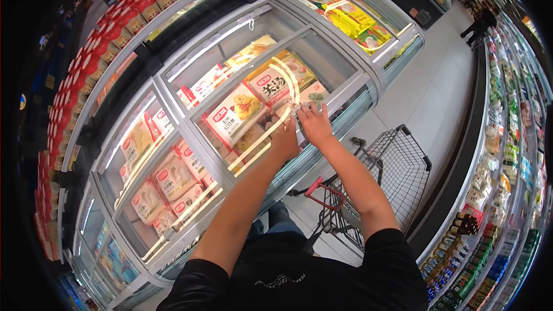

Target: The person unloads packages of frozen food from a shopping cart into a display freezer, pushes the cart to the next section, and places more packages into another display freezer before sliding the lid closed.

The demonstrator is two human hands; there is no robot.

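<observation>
My left hand [286, 140] and my right hand [314, 124] are close together above the front sliding glass lid [259, 141] of a chest freezer. The fingers of my right hand are spread and point away from me. My left hand's fingers are drawn together and partly hidden; a small, clear, shiny patch shows at the fingertips, but I cannot tell whether it is an object or glare. Under the glass lie a white-and-red frozen food box [235, 114] and a similar box with large dark characters [273, 84].
A wire shopping cart [397, 167] with a red handle stands at my right. More freezer sections hold pink boxes [175, 175] and yellow packages [348, 14]. Red-lidded jars [112, 31] line the far side. Stocked refrigerated shelves [495, 196] run along the right; a person [481, 25] is down the aisle.
</observation>
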